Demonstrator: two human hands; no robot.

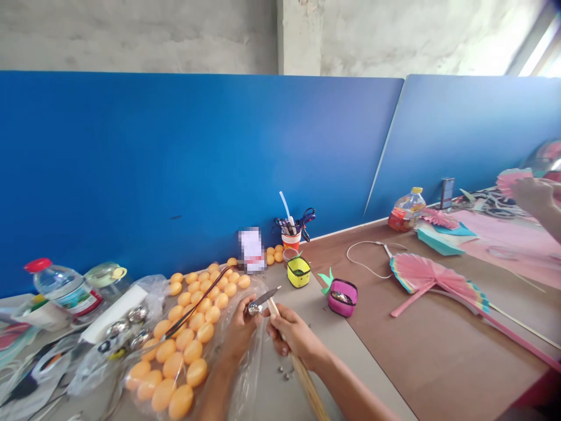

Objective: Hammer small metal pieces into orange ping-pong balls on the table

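My left hand is closed on a tool with a metal tip; a dark cord runs from it back over the balls. My right hand grips a thin wooden stick that slants down toward the frame's bottom edge. The tool's tip meets the top end of the stick between the two hands. A pile of orange ping-pong balls lies on clear plastic just left of my left hand.
A yellow cup, a pink cup, a pen holder, a pink paper fan, water bottles and a blue partition. Another person's hand works at the far right.
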